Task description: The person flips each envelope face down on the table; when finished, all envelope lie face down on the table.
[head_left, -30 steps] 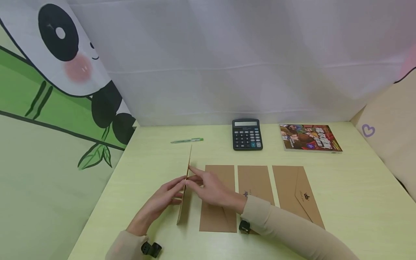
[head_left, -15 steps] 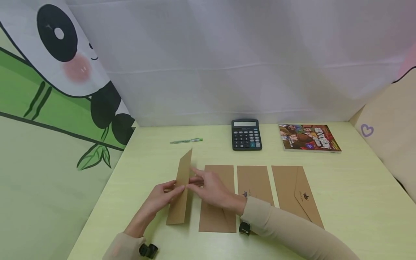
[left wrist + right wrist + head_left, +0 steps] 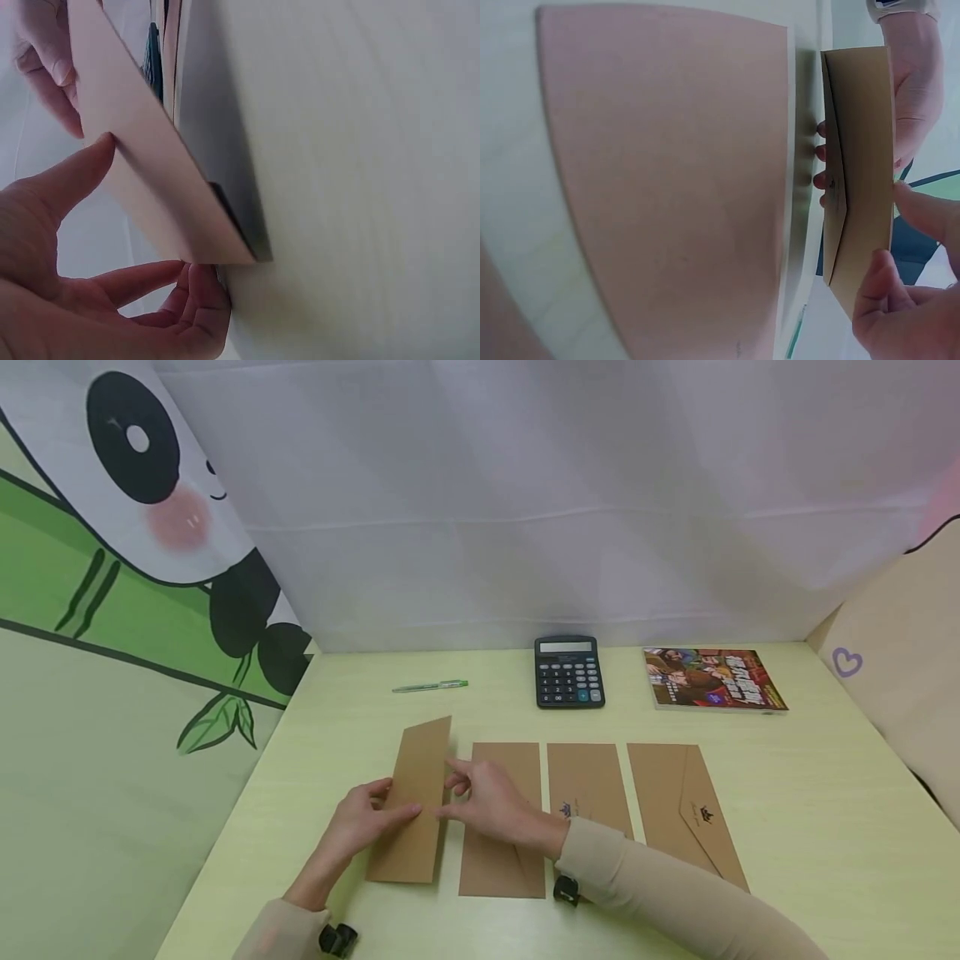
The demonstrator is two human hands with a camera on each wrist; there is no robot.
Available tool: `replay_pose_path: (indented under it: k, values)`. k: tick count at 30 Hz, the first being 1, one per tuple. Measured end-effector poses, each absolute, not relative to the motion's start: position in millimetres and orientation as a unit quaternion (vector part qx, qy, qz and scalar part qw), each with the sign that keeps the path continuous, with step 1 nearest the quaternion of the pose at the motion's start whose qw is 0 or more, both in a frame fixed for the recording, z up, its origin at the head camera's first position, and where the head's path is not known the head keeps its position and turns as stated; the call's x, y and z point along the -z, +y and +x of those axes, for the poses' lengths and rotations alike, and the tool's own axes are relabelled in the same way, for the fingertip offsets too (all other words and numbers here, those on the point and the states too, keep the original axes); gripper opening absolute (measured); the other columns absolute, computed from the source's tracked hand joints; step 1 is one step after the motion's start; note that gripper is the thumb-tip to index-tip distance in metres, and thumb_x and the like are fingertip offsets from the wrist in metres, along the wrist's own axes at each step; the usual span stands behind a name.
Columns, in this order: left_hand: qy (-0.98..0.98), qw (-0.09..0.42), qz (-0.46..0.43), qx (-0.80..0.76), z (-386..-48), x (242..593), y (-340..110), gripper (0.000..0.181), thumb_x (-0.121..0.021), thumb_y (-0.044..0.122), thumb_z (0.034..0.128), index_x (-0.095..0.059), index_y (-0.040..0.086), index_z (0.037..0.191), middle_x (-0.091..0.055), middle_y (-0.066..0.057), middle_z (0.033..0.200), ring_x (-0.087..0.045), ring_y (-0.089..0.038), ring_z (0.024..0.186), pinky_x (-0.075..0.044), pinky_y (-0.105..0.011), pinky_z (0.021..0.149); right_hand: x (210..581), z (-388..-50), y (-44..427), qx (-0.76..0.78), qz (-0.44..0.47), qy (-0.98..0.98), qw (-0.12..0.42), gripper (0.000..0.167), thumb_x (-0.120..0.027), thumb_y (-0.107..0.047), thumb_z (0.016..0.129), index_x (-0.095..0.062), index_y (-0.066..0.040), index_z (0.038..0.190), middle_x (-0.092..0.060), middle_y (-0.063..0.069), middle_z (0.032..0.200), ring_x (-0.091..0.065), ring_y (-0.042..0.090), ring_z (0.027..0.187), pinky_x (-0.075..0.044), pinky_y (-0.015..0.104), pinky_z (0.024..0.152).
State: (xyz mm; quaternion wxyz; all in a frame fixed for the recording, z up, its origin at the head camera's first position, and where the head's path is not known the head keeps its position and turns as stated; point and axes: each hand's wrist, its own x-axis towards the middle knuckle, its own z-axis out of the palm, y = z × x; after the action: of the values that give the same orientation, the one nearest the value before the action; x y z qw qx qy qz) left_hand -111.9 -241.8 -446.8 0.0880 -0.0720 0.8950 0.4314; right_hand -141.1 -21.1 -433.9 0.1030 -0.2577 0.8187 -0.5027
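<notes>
Envelope (image 3: 422,781) is gripped by left hand (image 3: 363,817) and edge-pinched by right hand (image 3: 491,803), presumably so its tilt is steadied.

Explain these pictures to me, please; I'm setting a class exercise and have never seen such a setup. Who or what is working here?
No machine here: a person works with two bare hands. The wide picture comes from a camera worn on the head, looking forward and down. The other two come from cameras on the left and right wrists, each showing that hand's work close up.

On the pale table lie three flat envelopes in a row, and behind them a green pen, a calculator and a colourful book.

The left hand grips a tilted brown envelope, thumb on its near face; the right hand touches its edge.
</notes>
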Motion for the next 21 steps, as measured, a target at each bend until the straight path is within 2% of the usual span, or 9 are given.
replay_pose_path:
  k: [7,9,11,14,17,21]
  values:
    - [0.923,0.073,-0.076,-0.371,-112.3,446.0,-241.6,0.085,-0.083,0.040,0.0722,-0.050,-0.013,0.129,-0.058,-0.024,0.117,-0.058,-0.028,0.091,-0.051,-0.040,0.070,441.6,-142.9,-26.1,0.454,-0.235,0.852,0.112,0.082,-0.089,-0.019,0.066,-0.049,0.009,0.133,-0.064,-0.002,0.090,-0.060,0.016,0.083,-0.047,0.018,0.069]
    - [0.927,0.071,-0.075,-0.361,-112.4,444.6,-240.6,0.084,-0.083,0.040,0.0719,-0.051,-0.014,0.127,-0.058,-0.025,0.116,-0.058,-0.028,0.089,-0.051,-0.040,0.070,443.0,-143.5,-27.5,0.441,-0.229,0.860,0.119,0.072,-0.089,-0.020,0.065,-0.057,0.008,0.123,-0.063,0.000,0.087,-0.057,0.014,0.077,-0.046,0.020,0.065]
    - [0.930,0.069,-0.071,-0.354,-112.5,444.1,-240.0,0.082,-0.083,0.038,0.0719,-0.052,-0.015,0.125,-0.057,-0.027,0.116,-0.058,-0.029,0.090,-0.051,-0.041,0.071,444.4,-144.1,-28.7,0.426,-0.223,0.868,0.123,0.057,-0.090,-0.022,0.063,-0.063,0.004,0.107,-0.060,0.001,0.081,-0.052,0.012,0.069,-0.043,0.021,0.059]
    - [0.937,0.065,-0.064,-0.337,-112.8,444.5,-239.5,0.080,-0.084,0.036,0.0721,-0.053,-0.016,0.124,-0.055,-0.029,0.117,-0.056,-0.032,0.095,-0.049,-0.045,0.076,445.9,-144.6,-30.4,0.399,-0.216,0.882,0.129,0.044,-0.091,-0.024,0.061,-0.059,-0.004,0.083,-0.051,-0.001,0.069,-0.042,0.009,0.059,-0.034,0.023,0.049]
    - [0.948,0.062,-0.060,-0.307,-113.4,447.0,-239.0,0.079,-0.084,0.034,0.0723,-0.052,-0.016,0.124,-0.054,-0.028,0.114,-0.053,-0.033,0.096,-0.047,-0.047,0.080,448.0,-144.5,-31.9,0.380,-0.208,0.891,0.138,0.044,-0.092,-0.025,0.060,-0.056,-0.006,0.077,-0.040,-0.004,0.063,-0.035,0.009,0.055,-0.027,0.024,0.046]
    - [0.958,0.061,-0.056,-0.274,-113.3,449.8,-238.0,0.079,-0.084,0.032,0.0714,-0.052,-0.016,0.125,-0.052,-0.025,0.107,-0.051,-0.033,0.092,-0.046,-0.047,0.080,449.9,-142.9,-33.8,0.367,-0.198,0.897,0.148,0.044,-0.093,-0.026,0.058,-0.054,-0.009,0.072,-0.041,-0.004,0.061,-0.037,0.010,0.053,-0.029,0.025,0.044]
